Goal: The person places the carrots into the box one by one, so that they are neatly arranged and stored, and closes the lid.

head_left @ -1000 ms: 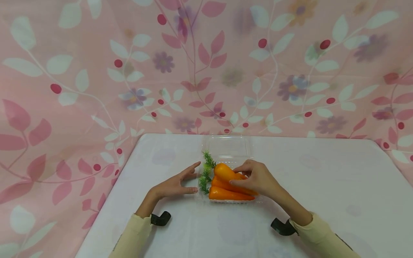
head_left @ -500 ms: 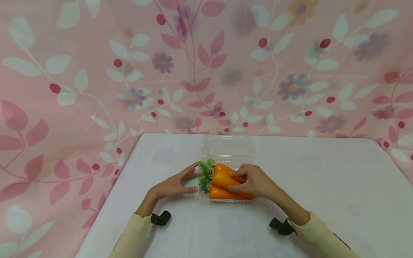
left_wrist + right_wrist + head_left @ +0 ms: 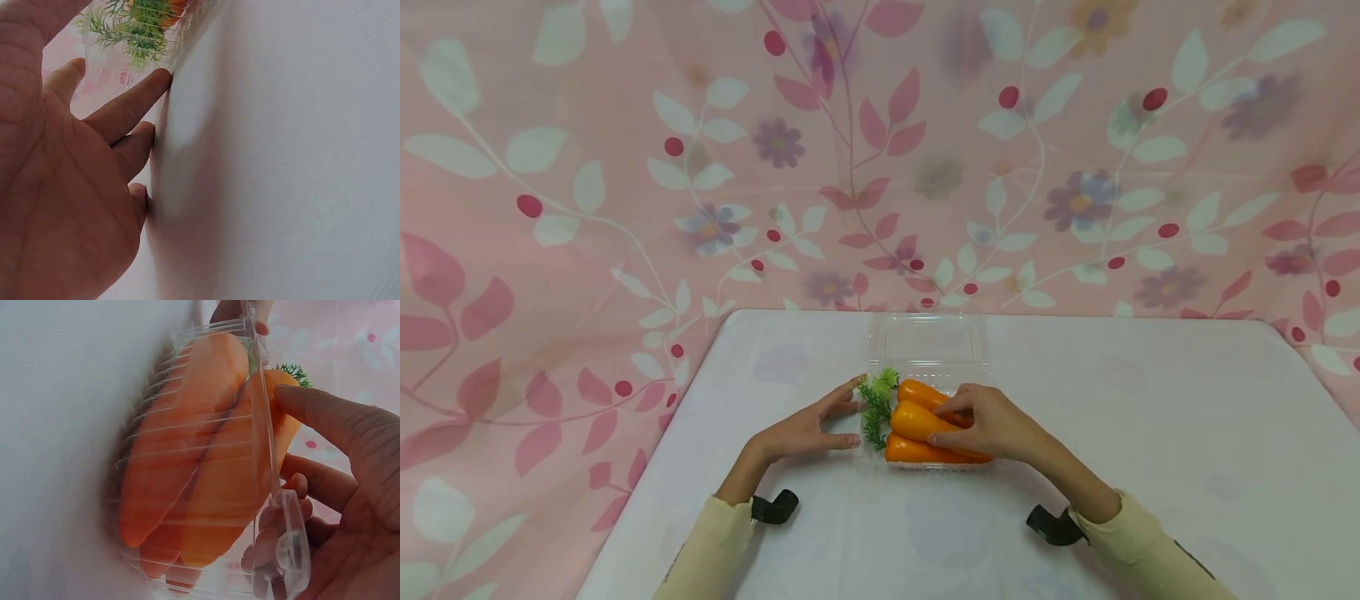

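Note:
Three orange carrots with green leafy tops (image 3: 878, 408) lie side by side in the base of a clear plastic clamshell box (image 3: 943, 467), tops pointing left. My right hand (image 3: 996, 423) pinches the middle carrot (image 3: 912, 421) from above, thumb on its near side and fingers on the far side. In the right wrist view that carrot (image 3: 222, 487) shows partly through the ribbed wall, higher than its neighbour. My left hand (image 3: 808, 431) stands at the box's left end, fingers extended and thumb apart, fingertips right at the wall beside the leaves (image 3: 134, 31).
The clear lid (image 3: 929, 340) stands open at the back of the box. A white cloth covers the table (image 3: 1150, 400), and a pink floral curtain (image 3: 880, 167) hangs behind its far edge. A dark wrist camera (image 3: 775, 507) sits at each sleeve.
The right hand has shifted slightly left and lowered the middle carrot between the other two; the back carrot now shows more. The leafy tops have bunched together. The left hand has stayed in place.

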Motion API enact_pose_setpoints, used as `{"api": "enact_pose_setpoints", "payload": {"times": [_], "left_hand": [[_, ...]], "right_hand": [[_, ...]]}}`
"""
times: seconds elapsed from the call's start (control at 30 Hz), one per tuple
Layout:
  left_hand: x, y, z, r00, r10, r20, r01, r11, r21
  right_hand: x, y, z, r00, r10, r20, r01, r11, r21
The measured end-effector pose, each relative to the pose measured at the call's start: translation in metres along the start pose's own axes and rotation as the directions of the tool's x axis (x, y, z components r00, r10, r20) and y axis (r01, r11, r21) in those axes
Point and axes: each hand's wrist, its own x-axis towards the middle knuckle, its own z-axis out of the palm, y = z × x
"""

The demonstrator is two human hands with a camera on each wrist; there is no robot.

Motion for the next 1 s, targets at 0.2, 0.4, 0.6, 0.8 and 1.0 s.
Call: {"api": "enact_pose_setpoints", "payload": {"times": [0.2,0.4,0.6,0.8,1.0], "left_hand": [[0.0,0.001,0.0,1.0,-0.006,0.004,0.006,1.0,-0.006],[0.0,0.001,0.0,1.0,-0.019,-0.003,0.019,1.0,-0.005],[-0.001,-0.001,0.0,1.0,-0.025,-0.005,0.025,1.0,-0.013],[-0.001,-0.003,-0.001,1.0,0.0,-0.003,0.0,0.999,-0.037],[-0.003,-0.002,-0.009,0.999,0.039,-0.015,-0.04,0.997,-0.073]], "right_hand": [[-0.002,0.003,-0.003,1.0,0.013,-0.011,-0.013,1.0,-0.002],[-0.005,0.003,-0.01,0.997,0.059,-0.052,-0.058,0.998,0.025],[-0.006,0.007,-0.022,0.993,0.056,-0.105,-0.053,0.998,0.031],[-0.007,0.018,-0.034,0.983,0.058,-0.176,-0.058,0.998,0.007],[-0.005,0.027,-0.045,0.966,0.076,-0.249,-0.075,0.997,0.011]]}}
